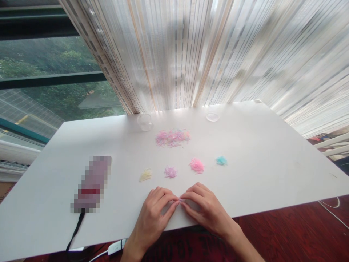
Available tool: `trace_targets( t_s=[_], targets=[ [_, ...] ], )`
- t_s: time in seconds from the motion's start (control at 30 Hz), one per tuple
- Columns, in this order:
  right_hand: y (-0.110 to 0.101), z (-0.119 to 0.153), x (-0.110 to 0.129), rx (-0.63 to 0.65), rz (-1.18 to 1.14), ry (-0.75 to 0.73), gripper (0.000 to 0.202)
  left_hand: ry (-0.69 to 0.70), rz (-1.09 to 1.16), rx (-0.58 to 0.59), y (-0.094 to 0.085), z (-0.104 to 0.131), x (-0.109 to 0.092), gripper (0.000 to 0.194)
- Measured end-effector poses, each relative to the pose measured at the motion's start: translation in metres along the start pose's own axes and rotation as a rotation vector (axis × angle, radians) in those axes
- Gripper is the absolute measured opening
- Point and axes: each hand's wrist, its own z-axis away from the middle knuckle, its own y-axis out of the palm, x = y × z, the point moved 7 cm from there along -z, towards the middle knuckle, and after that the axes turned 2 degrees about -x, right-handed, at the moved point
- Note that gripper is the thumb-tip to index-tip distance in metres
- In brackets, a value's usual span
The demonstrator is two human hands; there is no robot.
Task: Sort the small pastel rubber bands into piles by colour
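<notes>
Near the table's front edge, my left hand [156, 208] and my right hand [205, 204] meet fingertip to fingertip. Both are closed in a pinch on a tiny pale strip [180, 199], mostly hidden by the fingers. Just beyond them lie small piles of thin short strips: a yellow pile [145, 175], a lilac pile [171, 172], a pink pile [196, 165] and a turquoise pile [221, 161]. Farther back spreads a larger pile of mixed-colour strips [172, 138], mainly pink and lilac.
A clear plastic cup [145, 122] and a clear round lid [212, 116] stand at the back of the white table [261, 156]. At left lies a blurred-out mauve object [92, 182] with a black cord [74, 233]. A striped curtain [174, 54] hangs behind.
</notes>
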Motion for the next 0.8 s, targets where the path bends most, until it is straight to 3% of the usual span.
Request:
trace_targets(
  t_s=[0.47, 0.67, 0.8],
  targets=[
    [-0.011, 0.001, 0.004, -0.11, -0.088, -0.04, 0.013, 0.011, 0.21, -0.066, -0.003, -0.003, -0.004, 0.009],
    [-0.013, -0.001, 0.011, -0.201, -0.12, -0.065, 0.016, -0.066, 0.277, -0.142, -0.006, -0.006, 0.0, 0.004],
    [-0.009, -0.002, 0.01, -0.203, -0.117, -0.073, 0.024, -0.13, 0.282, -0.163, -0.006, -0.007, 0.007, 0.014]
  ],
)
